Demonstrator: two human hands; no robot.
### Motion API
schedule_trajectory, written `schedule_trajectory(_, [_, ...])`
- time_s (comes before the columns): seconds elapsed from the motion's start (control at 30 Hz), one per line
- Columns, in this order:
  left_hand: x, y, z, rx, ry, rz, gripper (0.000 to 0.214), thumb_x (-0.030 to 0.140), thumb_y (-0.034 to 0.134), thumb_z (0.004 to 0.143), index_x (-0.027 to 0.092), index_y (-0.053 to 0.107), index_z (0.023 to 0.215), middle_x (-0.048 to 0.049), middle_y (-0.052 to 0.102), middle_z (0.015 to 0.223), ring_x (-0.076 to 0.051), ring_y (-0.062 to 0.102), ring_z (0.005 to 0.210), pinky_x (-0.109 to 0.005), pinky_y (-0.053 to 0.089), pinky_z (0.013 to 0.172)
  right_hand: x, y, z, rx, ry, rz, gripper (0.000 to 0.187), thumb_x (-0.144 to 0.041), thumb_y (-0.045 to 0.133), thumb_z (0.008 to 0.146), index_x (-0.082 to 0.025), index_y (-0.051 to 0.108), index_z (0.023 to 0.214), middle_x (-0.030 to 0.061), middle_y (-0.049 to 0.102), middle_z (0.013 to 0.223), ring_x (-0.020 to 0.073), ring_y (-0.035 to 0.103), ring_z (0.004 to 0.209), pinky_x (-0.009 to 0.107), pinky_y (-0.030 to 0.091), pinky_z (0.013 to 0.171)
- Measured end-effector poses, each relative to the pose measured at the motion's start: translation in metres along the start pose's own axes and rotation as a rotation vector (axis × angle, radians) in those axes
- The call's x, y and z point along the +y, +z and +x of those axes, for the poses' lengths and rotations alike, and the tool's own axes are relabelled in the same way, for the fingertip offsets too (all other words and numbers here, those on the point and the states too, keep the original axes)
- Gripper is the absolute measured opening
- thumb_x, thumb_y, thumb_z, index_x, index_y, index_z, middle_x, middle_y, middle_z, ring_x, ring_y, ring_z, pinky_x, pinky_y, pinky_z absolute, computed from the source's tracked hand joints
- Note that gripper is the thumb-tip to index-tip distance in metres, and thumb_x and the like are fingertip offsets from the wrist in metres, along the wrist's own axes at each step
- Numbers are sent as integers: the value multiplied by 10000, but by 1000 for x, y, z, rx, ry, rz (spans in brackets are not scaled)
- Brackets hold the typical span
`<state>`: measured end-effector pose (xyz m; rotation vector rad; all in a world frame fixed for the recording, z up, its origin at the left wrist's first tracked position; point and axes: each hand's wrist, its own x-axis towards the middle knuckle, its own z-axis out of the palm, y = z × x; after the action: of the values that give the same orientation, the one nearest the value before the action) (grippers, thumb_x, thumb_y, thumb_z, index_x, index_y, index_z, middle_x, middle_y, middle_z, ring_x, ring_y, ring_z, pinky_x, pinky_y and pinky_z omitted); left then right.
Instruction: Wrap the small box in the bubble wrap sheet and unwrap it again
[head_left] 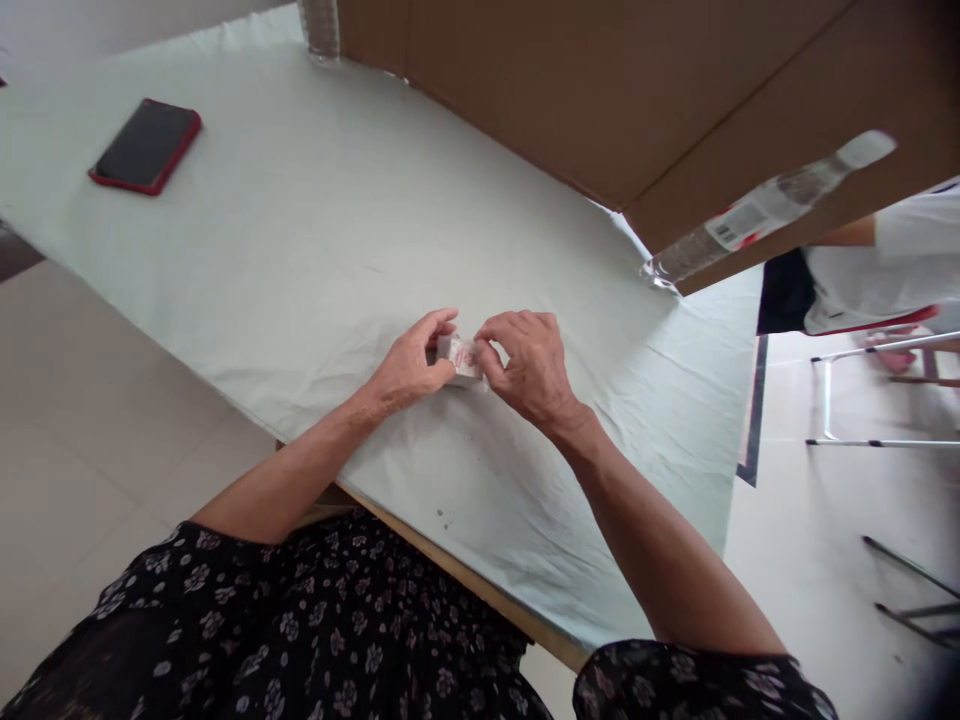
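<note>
In the head view, a small, pale, box-shaped packet with faint reddish print (463, 358) is at the middle of the table, on a pale green cloth (300, 210). The left hand (411, 362) holds its left end between thumb and fingers, covering that end; the fingertips behind are partly hidden. The right hand (526, 362) makes a narrow pinch at the right end, but I cannot tell whether it grips the packet itself or a loose wrapping. The print is too blurred to read.

The big brown cardboard box (555, 90) is cut off above. Beside it is a clear plastic bottle with a white label (757, 215); another clear object at its far left corner is cropped. A red-cased black phone (146, 145) lies far left. At right, a white-clothed person (874, 280) is partly cut off.
</note>
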<state>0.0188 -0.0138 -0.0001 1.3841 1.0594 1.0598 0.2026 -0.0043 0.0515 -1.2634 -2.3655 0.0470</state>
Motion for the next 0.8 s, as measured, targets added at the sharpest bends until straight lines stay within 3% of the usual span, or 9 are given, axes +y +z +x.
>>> schedule_trajectory(0.23, [6, 0, -2, -92, -64, -36, 867, 259, 710, 671, 178, 414, 1482, -156, 563, 1329, -258, 631, 1090, -444, 498, 998, -1, -14, 13, 43, 91, 84, 117, -212, 495, 890, -246, 574, 810, 39, 708, 852, 222, 613, 814, 411, 406, 834])
schedule_trajectory(0.37, [11, 1, -3, -173, -74, -43, 935, 254, 700, 658, 179, 356, 1524, -126, 610, 1240, -236, 639, 1031, -415, 496, 961, 12, -19, 18, 91, 166, 136, 127, -255, 498, 912, -239, 579, 815, 50, 719, 891, 221, 630, 839, 414, 430, 850])
schedule_trajectory(0.53, [12, 1, -5, -223, 12, -40, 920, 203, 652, 658, 199, 360, 1531, -106, 628, 1220, -230, 638, 1041, -406, 484, 972, 46, -3, 29, 173, 266, 235, 161, -310, 485, 935, -234, 576, 826, 64, 711, 916, 215, 626, 858, 362, 475, 758])
schedule_trajectory(0.63, [12, 1, -5, -231, 45, -100, 894, 230, 679, 668, 231, 382, 1511, -112, 617, 1278, -239, 641, 1072, -409, 488, 975, 64, 12, 42, 203, 300, 225, 150, -300, 503, 927, -230, 561, 807, 68, 698, 912, 210, 620, 866, 361, 486, 807])
schedule_trajectory(0.8, [17, -1, -4, -221, -72, -154, 687, 329, 713, 703, 165, 543, 1348, -139, 649, 1268, -272, 657, 1078, -419, 515, 938, 82, 26, 63, 201, 388, 230, 133, -259, 516, 908, -225, 560, 787, 58, 677, 873, 205, 602, 833, 370, 479, 841])
